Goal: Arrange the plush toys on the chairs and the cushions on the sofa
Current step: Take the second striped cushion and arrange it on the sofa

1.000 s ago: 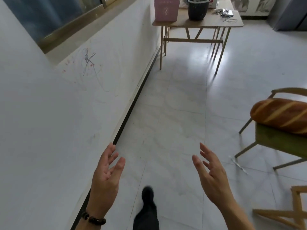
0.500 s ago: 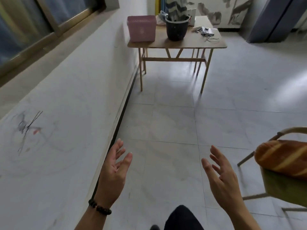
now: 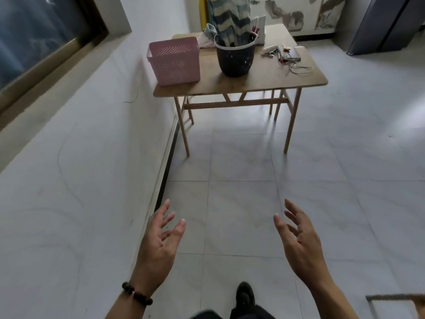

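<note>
1. While both arms reach forward over the tiled floor (image 3: pixel 239 155), the left hand (image 3: pixel 158 245) is spread wide with the palm turned inward and has hold of nothing; a dark bead bracelet (image 3: pixel 136 293) circles its wrist.
2. Well apart from it, the right hand (image 3: pixel 301 240) mirrors that pose, its grip loose, fingers fanned, nothing in it.
3. Between the forearms, low down, a black shoe (image 3: pixel 245 295) rests on the tiles, and a pale wooden frame corner (image 3: pixel 395 298) shows at the bottom right edge; I cannot tell what it belongs to.
4. To the left runs a white wall (image 3: pixel 69 192) with a dark skirting strip (image 3: pixel 166 169) at its foot and a dark-framed window (image 3: pixel 34 44) higher up.
5. Farther ahead a wooden worktop (image 3: pixel 271 81) on slim legs stands against that wall.
6. On its left end sits a pink perforated basket (image 3: pixel 176 62); whether it contains anything cannot be seen from here.
7. Just beside it stands a dark round basket (image 3: pixel 235 59) with a white rim, and a blue-and-cream zigzag cushion (image 3: pixel 230 19) sticks up out of it.
8. At the right end lie small gadgets and loose wires (image 3: pixel 292 61), too small to tell apart.
9. Beyond, a grey cabinet (image 3: pixel 386 24) fills the far right corner; no plush toy, chair or sofa is clearly in sight.
</note>
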`<action>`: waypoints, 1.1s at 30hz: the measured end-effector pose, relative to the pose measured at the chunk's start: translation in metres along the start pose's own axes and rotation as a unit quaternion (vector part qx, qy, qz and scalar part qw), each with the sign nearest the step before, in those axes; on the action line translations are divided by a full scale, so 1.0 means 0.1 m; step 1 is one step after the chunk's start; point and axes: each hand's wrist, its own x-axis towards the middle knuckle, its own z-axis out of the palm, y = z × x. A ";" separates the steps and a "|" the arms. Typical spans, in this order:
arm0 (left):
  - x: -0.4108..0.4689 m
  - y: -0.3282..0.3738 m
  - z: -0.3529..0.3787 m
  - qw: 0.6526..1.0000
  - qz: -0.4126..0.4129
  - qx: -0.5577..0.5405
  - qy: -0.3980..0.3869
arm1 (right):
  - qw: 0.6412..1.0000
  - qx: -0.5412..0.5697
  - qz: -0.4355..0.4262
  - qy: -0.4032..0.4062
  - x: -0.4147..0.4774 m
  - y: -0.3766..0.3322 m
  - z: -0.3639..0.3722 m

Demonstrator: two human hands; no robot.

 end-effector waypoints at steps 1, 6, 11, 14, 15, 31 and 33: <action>0.28 0.07 0.01 1.000 0.003 -0.001 0.005 | 1.000 -0.004 -0.009 -0.009 0.33 -0.12 0.07; 1.53 0.19 0.13 0.999 -0.012 -0.034 0.042 | 0.997 -0.027 -0.032 -0.062 1.77 -0.47 0.48; 3.07 -0.02 0.39 0.995 -0.037 -0.082 0.053 | 0.997 -0.056 -0.022 -0.056 3.19 -0.41 1.07; 4.10 0.09 0.52 0.995 -0.035 -0.085 0.031 | 0.997 -0.066 -0.001 -0.040 4.03 -0.52 1.34; 4.42 0.18 0.57 0.996 -0.032 -0.080 0.019 | 0.997 -0.070 0.002 -0.037 4.30 -0.60 1.39; 8.70 1.00 2.14 0.997 0.012 -0.007 -0.078 | 0.998 -0.012 0.058 0.037 8.37 -0.79 1.74; 9.11 1.14 2.36 0.997 -0.019 -0.013 -0.077 | 0.997 -0.012 0.065 0.027 8.93 -0.86 1.71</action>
